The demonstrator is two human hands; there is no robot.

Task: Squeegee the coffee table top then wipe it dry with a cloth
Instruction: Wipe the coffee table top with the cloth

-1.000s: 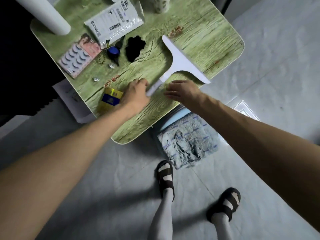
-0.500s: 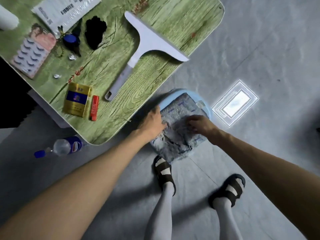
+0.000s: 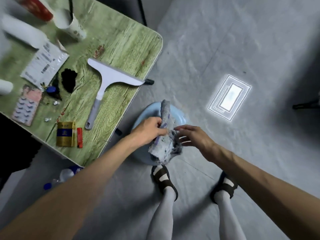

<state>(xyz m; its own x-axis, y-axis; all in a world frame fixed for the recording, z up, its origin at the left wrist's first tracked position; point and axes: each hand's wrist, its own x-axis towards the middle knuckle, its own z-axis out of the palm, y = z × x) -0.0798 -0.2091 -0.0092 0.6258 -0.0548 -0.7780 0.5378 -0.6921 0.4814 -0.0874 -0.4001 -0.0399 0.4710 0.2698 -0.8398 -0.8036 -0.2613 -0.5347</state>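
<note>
The white squeegee [image 3: 105,84] lies flat on the green wood-grain coffee table [image 3: 131,47], handle toward me, with no hand on it. To the right of the table, a grey-blue mottled cloth [image 3: 165,135] is lifted off a light blue basin [image 3: 143,115] on the floor. My left hand [image 3: 149,130] grips the cloth's left side. My right hand [image 3: 194,136] is at the cloth's right edge with fingers spread, fingertips touching it.
The table's left part holds a gold box [image 3: 65,134], a red lighter [image 3: 79,137], a lash tray [image 3: 26,105], a black cloth lump [image 3: 68,80], a white packet [image 3: 45,66] and a paper cup [image 3: 72,26]. A water bottle [image 3: 64,175] lies on the floor. My sandalled feet [image 3: 164,179] stand by the basin.
My hands left the squeegee on the table, went down to the cloth on the basin, and my left hand has now lifted it up.
</note>
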